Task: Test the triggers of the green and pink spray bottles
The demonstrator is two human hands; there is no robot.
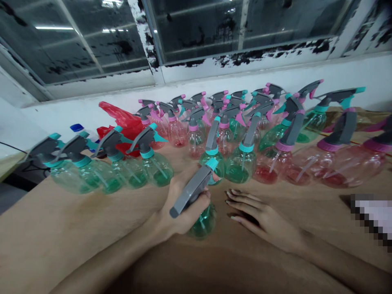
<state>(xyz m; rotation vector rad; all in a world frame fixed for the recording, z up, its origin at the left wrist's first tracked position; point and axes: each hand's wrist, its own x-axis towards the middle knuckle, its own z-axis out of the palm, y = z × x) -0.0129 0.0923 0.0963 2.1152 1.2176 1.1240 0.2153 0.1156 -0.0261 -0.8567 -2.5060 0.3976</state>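
Observation:
A green spray bottle (202, 223) with a grey trigger head and teal nozzle stands at the front middle of the table. My left hand (183, 200) is wrapped round its neck, just under the head, and hides the collar. To the right, my right hand (260, 214) rests near the tabletop with its fingers stretched out, holding nothing and apart from the bottle. Right behind the held bottle stand two more green spray bottles, one partly covered (211, 157) and one in fuller view (240, 167).
Several green spray bottles (157, 169) line the left of the wooden table (45, 237). Several pink ones (272, 163) stand at the right, with more rows behind. A red plastic bag (122, 116) and a blue-capped bottle (77, 128) lie back left, below the window (196, 32).

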